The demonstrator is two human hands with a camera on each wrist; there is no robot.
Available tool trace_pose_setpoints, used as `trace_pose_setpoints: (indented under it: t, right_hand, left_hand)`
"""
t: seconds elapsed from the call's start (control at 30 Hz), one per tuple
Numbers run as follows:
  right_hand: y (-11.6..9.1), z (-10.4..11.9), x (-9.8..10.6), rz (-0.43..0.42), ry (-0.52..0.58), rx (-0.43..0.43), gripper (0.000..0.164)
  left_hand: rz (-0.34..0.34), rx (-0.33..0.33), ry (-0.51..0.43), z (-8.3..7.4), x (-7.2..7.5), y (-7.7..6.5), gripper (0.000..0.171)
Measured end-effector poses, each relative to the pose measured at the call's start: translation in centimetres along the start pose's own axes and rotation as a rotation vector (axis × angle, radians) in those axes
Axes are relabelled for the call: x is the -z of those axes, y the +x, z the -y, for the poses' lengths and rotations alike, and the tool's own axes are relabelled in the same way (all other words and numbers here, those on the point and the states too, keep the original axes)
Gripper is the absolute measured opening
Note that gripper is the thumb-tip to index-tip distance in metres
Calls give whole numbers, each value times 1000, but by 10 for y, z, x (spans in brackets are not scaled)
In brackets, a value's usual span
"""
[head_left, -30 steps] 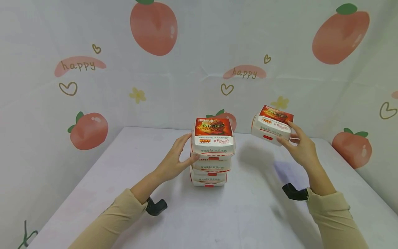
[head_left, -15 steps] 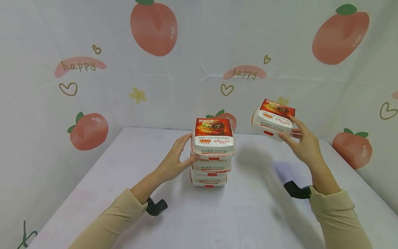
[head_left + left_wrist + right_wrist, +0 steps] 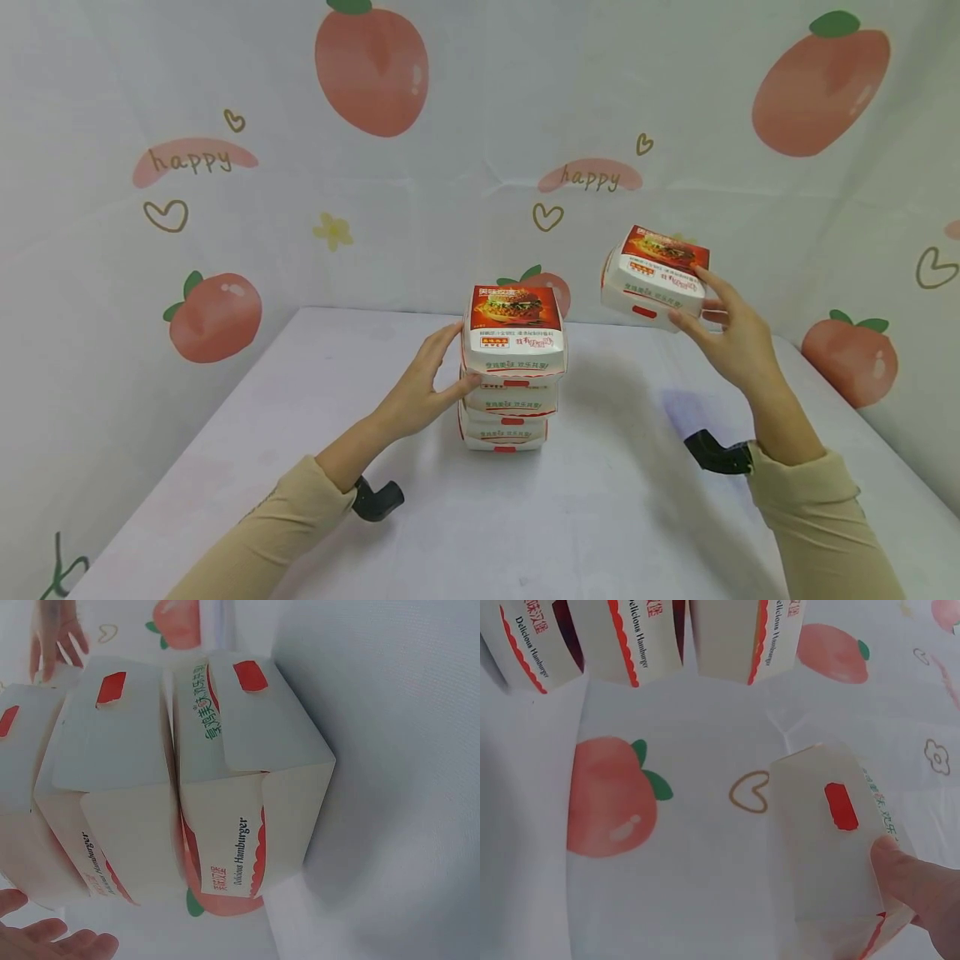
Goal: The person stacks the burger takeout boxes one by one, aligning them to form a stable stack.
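Three white hamburger boxes stand stacked on the table in the head view; the top box has a red burger picture on its lid, over the middle box and bottom box. My left hand rests against the left side of the top box, thumb near its front corner, fingers extended. In the left wrist view its fingertips show beside the stack. My right hand holds a fourth, matching hamburger box raised and tilted, right of the stack. The thumb presses that box's front in the right wrist view.
A white table lies beneath, its back edge meeting a white cloth backdrop printed with fruit, hearts and words. Black curved pieces, such as this one, stick out at both wrists.
My right hand has lifted its hamburger box higher, shifting slightly left over the last half second. The left hand and the stack have stayed put.
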State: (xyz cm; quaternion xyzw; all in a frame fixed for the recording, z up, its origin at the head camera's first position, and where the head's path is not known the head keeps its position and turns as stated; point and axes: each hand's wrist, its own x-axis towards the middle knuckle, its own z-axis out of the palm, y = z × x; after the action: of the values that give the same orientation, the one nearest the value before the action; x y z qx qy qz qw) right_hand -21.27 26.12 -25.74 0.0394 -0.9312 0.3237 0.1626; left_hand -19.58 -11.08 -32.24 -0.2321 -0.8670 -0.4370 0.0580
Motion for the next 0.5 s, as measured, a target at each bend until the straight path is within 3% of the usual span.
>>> trace_pose_setpoints:
  t: [0.5]
  right_hand:
    - [-1, 21, 5, -13, 12, 26, 76]
  left_hand:
    - [-1, -4, -5, 0, 0, 0, 74]
